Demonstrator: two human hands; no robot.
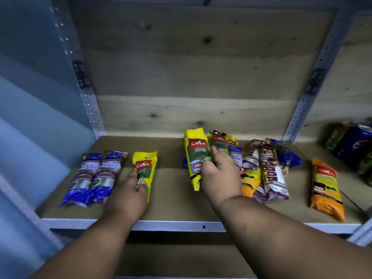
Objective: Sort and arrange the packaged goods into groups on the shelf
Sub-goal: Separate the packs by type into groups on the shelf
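Plywood lines the back of the metal-framed shelf (175, 202) where I'm sorting. My left hand (128, 195) rests, fingers (143, 183) flat, on a small yellow plastic sachet (145, 172) marked "CASA", just right of two blue foil packets (94, 178) whose print seems to read "Handi". My right hand (220, 176) curls loosely over a taller yellow "CASA" pack (195, 156) further right; whether it actually grips, I cannot tell. These look light, crinkly and slippery, so I'd pinch mid-body across the width.

two blue packets (91, 178), three yellow (145, 172), one orange (326, 188).
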